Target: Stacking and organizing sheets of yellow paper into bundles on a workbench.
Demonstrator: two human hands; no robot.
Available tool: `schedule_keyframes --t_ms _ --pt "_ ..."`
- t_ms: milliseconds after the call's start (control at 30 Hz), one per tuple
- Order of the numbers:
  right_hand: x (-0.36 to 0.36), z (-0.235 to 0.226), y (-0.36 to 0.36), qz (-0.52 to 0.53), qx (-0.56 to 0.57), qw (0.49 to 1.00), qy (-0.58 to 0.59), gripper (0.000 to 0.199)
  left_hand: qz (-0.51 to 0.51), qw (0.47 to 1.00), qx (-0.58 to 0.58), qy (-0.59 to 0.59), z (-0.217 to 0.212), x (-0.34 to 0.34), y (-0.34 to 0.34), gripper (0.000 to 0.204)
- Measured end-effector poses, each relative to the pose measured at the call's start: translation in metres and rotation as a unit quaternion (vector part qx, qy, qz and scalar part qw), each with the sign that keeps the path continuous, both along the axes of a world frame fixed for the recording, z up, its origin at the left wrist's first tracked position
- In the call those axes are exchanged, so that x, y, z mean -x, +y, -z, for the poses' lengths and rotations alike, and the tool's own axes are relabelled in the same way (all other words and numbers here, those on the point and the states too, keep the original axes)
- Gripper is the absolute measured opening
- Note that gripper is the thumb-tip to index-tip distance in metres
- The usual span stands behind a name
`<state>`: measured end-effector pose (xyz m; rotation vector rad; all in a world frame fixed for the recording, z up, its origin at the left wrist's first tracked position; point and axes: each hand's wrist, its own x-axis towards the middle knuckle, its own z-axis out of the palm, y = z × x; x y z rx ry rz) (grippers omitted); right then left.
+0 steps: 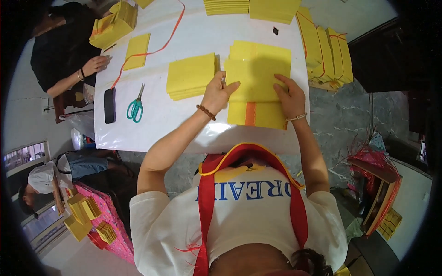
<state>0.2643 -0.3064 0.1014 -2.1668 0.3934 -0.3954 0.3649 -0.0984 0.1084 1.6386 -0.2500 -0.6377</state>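
Both my hands hold a stack of yellow paper (255, 80) by its left and right edges. My left hand (219, 94), with a brown bead bracelet, has its thumb on top of the paper. My right hand (291, 97), with a thin bangle, grips the opposite edge, fingers curled at the side. Beneath, a yellow sheet with an orange band (251, 114) shows toward me, and more yellow paper shows beyond the far edge. Left of my left hand lies a separate yellow paper stack (191, 76). How thick the held stack is, I cannot tell.
On the white table (156, 124) lie teal-handled scissors (136, 108), a black phone (109, 106), a red ribbon (171, 39) and a small yellow stack (137, 51). A co-worker's hand (95, 65) rests at the left edge. Tied yellow bundles (324, 50) stand beyond the right edge.
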Motion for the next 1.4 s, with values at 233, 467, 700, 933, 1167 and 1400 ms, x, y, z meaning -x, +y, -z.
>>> schedule_keyframes --t_ms 233,467,700,933,1167,1400 --pt "-0.003 0.002 0.002 -0.002 0.036 0.999 -0.028 0.029 -0.020 0.998 0.006 -0.067 0.009 0.002 -0.002 0.045" --pt "-0.002 0.007 -0.001 -0.011 -0.038 0.999 -0.014 0.029 -0.030 0.949 -0.136 -0.283 -0.017 0.000 0.013 0.045" --pt "-0.003 0.003 0.000 -0.021 -0.023 0.999 0.021 0.030 0.114 0.789 -0.172 -0.579 -0.022 0.008 -0.027 0.036" --pt "-0.003 -0.003 0.004 -0.009 -0.044 0.999 0.013 0.029 0.166 0.751 -0.253 -0.587 -0.011 0.009 -0.031 0.042" --pt "-0.003 -0.005 0.006 -0.013 -0.073 0.997 0.021 0.029 0.158 0.756 -0.259 -0.580 -0.007 0.012 -0.031 0.047" --pt "-0.003 -0.013 0.007 -0.004 -0.098 0.994 0.055 0.029 0.159 0.765 -0.247 -0.573 -0.010 0.010 -0.031 0.049"
